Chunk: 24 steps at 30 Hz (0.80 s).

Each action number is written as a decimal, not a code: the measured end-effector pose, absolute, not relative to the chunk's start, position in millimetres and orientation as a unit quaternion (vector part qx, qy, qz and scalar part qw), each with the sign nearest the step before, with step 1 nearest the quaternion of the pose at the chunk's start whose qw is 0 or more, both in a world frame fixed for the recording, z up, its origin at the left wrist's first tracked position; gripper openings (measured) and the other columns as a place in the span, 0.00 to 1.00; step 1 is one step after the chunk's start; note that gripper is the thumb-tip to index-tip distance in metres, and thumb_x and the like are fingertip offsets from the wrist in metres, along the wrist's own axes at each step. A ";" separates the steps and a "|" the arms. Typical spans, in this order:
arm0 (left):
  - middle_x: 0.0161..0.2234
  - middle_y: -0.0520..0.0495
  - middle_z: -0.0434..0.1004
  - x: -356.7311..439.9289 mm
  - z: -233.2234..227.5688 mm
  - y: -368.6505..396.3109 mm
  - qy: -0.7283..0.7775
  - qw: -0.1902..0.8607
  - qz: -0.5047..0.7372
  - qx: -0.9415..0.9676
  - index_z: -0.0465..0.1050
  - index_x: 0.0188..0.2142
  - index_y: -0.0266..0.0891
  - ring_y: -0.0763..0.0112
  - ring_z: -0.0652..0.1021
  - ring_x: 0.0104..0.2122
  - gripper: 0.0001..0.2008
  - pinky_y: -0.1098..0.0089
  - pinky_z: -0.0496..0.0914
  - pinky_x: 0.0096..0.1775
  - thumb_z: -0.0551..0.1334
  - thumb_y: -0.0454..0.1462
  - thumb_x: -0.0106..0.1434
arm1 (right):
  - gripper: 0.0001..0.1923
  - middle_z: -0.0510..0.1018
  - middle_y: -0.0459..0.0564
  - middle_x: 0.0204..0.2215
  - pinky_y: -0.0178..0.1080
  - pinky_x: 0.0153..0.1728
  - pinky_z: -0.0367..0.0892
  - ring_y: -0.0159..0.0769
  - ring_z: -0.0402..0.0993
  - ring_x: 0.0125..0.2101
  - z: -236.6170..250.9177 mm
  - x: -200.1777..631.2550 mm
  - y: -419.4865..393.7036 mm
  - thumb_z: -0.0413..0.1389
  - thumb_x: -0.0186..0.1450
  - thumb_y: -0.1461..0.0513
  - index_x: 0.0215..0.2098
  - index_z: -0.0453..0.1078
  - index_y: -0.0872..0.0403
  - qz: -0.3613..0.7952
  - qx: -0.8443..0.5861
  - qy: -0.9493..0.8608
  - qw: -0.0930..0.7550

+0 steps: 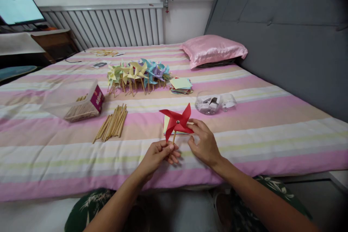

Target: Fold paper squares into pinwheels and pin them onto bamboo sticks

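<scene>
Red paper pinwheel, upright on stick, above bedspread.

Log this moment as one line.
left hand: grips stick of red pinwheel | right hand: touches its blade | bed: loose sticks, finished pinwheels

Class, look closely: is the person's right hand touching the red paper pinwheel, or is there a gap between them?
Touching. The head view shows the right hand with its fingertips pinching the edge of a blade of the red pinwheel, no gap visible, while the left hand grips its stick.
</scene>
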<state>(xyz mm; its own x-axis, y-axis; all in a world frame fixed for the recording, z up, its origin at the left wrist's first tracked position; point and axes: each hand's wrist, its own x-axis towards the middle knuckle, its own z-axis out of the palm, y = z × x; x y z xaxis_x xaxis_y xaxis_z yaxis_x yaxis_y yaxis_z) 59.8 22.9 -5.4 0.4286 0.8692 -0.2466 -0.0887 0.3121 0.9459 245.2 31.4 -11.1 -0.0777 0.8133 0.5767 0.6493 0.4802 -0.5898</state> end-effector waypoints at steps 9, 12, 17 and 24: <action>0.29 0.41 0.79 57.6 -6.3 24.4 0.406 0.692 0.348 0.484 0.72 0.33 0.32 0.71 0.77 0.24 0.16 0.74 0.67 0.26 0.62 0.45 0.57 | 0.25 0.73 0.56 0.44 0.45 0.46 0.66 0.44 0.67 0.45 -15.2 234.8 23.6 0.48 0.51 0.72 0.48 0.65 0.57 0.077 -0.451 -0.808 0.370; 0.29 0.41 0.79 57.0 -6.7 24.2 0.408 0.691 0.345 0.487 0.72 0.34 0.32 0.72 0.77 0.24 0.15 0.74 0.67 0.27 0.61 0.45 0.58 | 0.24 0.74 0.54 0.39 0.44 0.42 0.68 0.41 0.70 0.40 -14.6 238.2 26.8 0.48 0.52 0.72 0.47 0.65 0.55 0.107 -0.494 -0.758 0.412; 0.29 0.41 0.79 57.8 -6.4 23.2 0.411 0.693 0.337 0.487 0.72 0.33 0.32 0.72 0.76 0.23 0.16 0.73 0.68 0.27 0.62 0.45 0.57 | 0.32 0.70 0.55 0.45 0.44 0.41 0.68 0.40 0.69 0.39 -5.0 248.4 33.1 0.48 0.53 0.72 0.56 0.55 0.54 0.063 -0.556 -0.644 0.522; 0.28 0.41 0.79 59.0 -7.6 23.5 0.413 0.690 0.320 0.500 0.72 0.33 0.31 0.72 0.77 0.22 0.17 0.74 0.67 0.25 0.62 0.46 0.57 | 0.25 0.65 0.55 0.52 0.47 0.47 0.63 0.43 0.65 0.46 -2.4 256.2 36.5 0.46 0.53 0.74 0.45 0.69 0.53 -0.025 -0.540 -0.704 0.460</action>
